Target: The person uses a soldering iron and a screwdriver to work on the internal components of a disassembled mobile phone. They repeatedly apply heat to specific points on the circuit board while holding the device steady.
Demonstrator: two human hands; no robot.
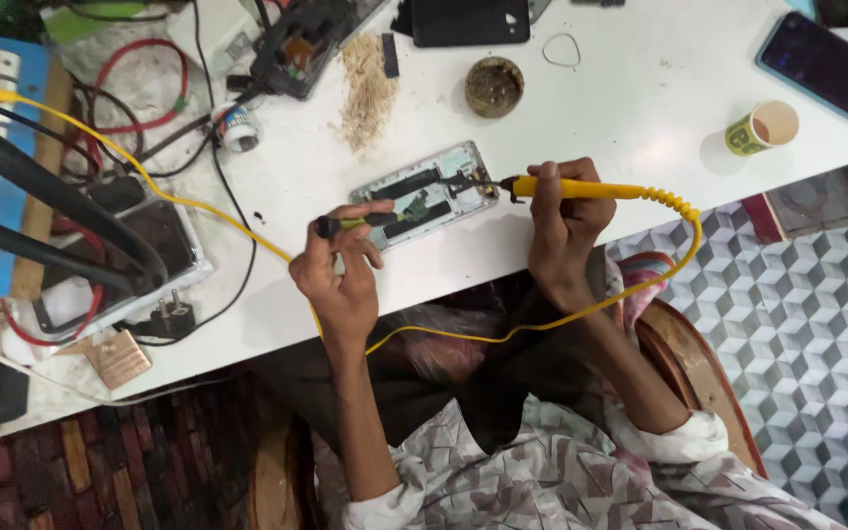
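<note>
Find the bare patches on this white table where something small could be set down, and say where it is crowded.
Bare: between round tin, paper cup and soldering iron; also the table edge beside the left hand. Crowded: the left end, with cables.

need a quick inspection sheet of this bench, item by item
surface: white table, with a sawdust-like pile near the top
job's things: opened phone lying flat; yellow soldering iron with its tip at the phone's right end; small green-handled tool on the phone
clutter: round tin, paper cup, dark phone, black case, wire loop
grippers: left hand shut on the green-handled tool; right hand shut on the iron
cables: yellow cord loops off the table edge; red and black wires tangled at left
surroundings: patterned cube floor, brick-pattern floor
</note>
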